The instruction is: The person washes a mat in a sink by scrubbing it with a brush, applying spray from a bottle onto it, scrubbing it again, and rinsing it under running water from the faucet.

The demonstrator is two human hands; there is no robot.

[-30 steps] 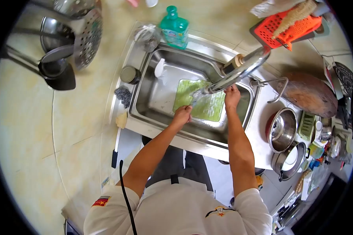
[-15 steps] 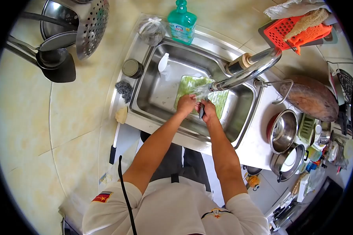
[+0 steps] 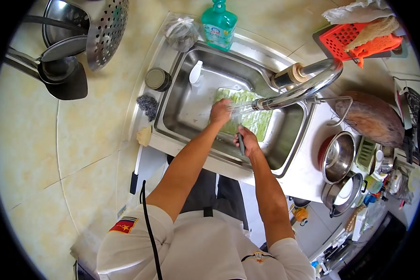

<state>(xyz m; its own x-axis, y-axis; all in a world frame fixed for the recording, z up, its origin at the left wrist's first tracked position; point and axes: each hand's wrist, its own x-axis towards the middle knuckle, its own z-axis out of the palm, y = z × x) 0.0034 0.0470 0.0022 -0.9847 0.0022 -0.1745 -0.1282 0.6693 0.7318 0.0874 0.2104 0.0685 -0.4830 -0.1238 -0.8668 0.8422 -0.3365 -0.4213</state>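
One faucet (image 3: 308,89) overhangs the green board (image 3: 260,124); right grip (image 3: 248,141) clasps dark handle (image 3: 241,144), left grip (image 3: 220,112) unclear.

Left arm (image 3: 191,156) and right arm (image 3: 266,182) both reach in over the sink (image 3: 184,109).
The left hand (image 3: 220,112) is bunched above the middle of the sink, its fingers partly hidden; the right hand (image 3: 248,141), just beside it and closer to the sink's front edge, has its fingers curled in a grip.

Green bottle (image 3: 219,29) beside tied plastic bag (image 3: 181,35); gray scourer (image 3: 147,107) near jar (image 3: 157,80); steel bowl (image 3: 339,161) beside pot (image 3: 331,192).
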